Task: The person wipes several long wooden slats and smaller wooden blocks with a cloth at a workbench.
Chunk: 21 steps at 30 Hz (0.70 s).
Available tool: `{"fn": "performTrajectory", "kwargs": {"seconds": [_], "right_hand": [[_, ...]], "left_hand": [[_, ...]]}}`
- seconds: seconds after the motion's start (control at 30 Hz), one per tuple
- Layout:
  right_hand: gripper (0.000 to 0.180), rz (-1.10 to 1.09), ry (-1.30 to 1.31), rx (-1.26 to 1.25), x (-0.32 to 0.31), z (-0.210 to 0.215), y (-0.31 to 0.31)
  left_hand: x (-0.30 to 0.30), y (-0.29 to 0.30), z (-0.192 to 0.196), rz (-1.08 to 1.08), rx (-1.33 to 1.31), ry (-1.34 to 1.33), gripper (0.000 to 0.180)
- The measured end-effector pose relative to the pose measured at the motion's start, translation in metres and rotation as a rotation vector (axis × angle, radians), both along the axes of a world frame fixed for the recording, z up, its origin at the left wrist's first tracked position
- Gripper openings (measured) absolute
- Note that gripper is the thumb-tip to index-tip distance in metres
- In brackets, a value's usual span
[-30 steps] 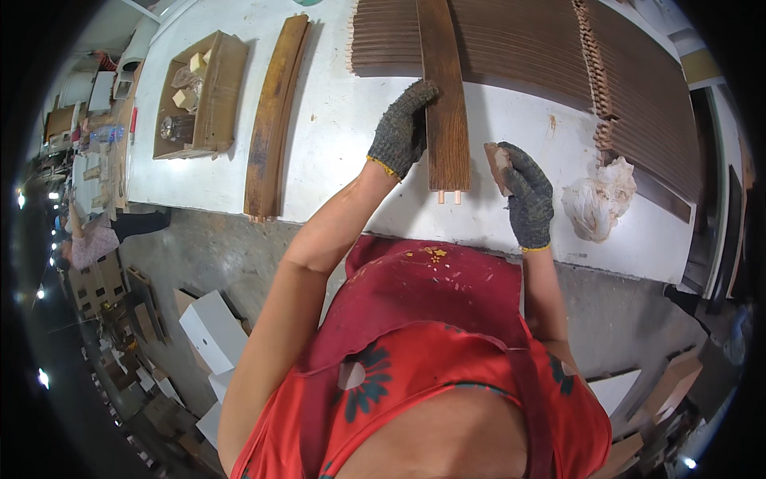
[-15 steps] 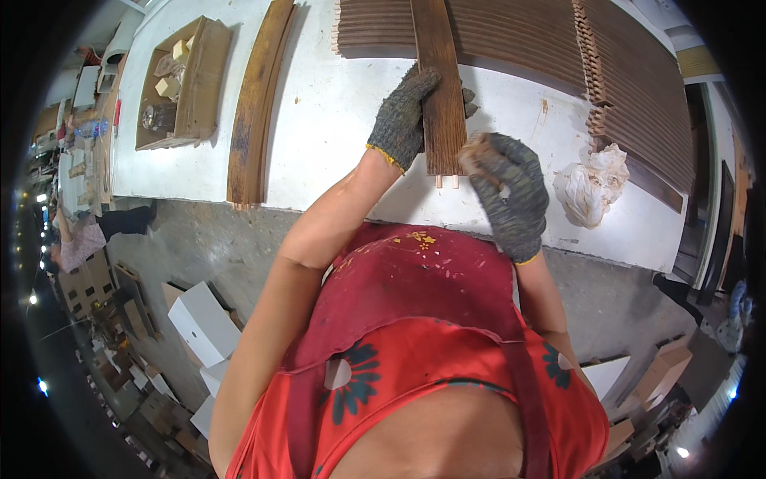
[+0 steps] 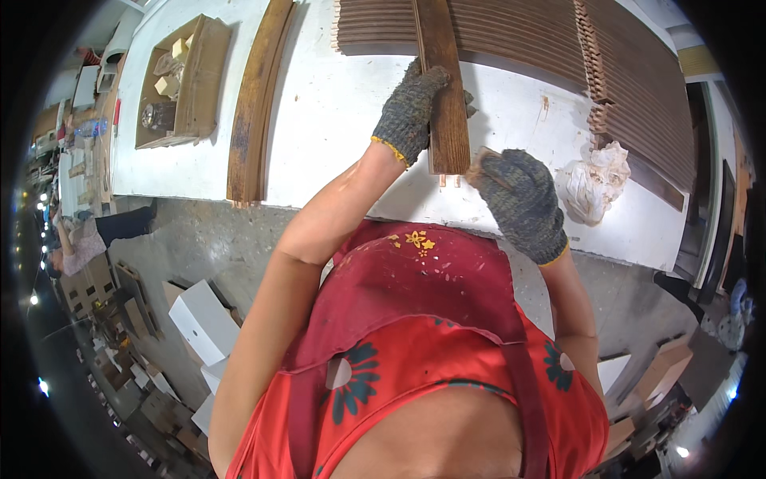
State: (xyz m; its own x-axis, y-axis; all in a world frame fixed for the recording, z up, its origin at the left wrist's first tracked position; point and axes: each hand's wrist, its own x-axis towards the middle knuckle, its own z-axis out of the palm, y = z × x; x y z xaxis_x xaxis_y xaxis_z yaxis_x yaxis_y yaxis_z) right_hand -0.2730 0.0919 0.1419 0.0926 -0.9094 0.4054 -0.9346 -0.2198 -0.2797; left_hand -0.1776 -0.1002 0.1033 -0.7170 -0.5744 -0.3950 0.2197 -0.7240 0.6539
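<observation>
Counted one dark wooden board (image 3: 444, 96) lying lengthwise on the white table (image 3: 335, 112), near end at the front edge. Left hand (image 3: 409, 112), grey-gloved, clamped around the board's left edge. Right hand (image 3: 523, 201), same glove, closed on a small tan pad (image 3: 479, 157) just right of the board's near end. Beyond the board: one wide stack of dark slats (image 3: 519, 36). Left of the board: one curved wooden piece (image 3: 254, 104), then one cardboard box (image 3: 182, 80). Right of the board: one crumpled white rag (image 3: 594, 182).
</observation>
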Motion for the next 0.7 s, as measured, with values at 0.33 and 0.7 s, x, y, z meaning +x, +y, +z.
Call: {"fn": "performTrajectory", "kwargs": {"seconds": [0.33, 0.7], "right_hand": [[0.037, 0.014, -0.128, -0.026, 0.029, -0.001, -0.015], [0.025, -0.285, 0.013, 0.111, -0.021, -0.021, 0.028]], "left_hand": [[0.003, -0.004, 0.003, -0.039, -0.058, 0.014, 0.049], [0.002, -0.003, 0.015, -0.017, 0.169, 0.089, 0.040]]}}
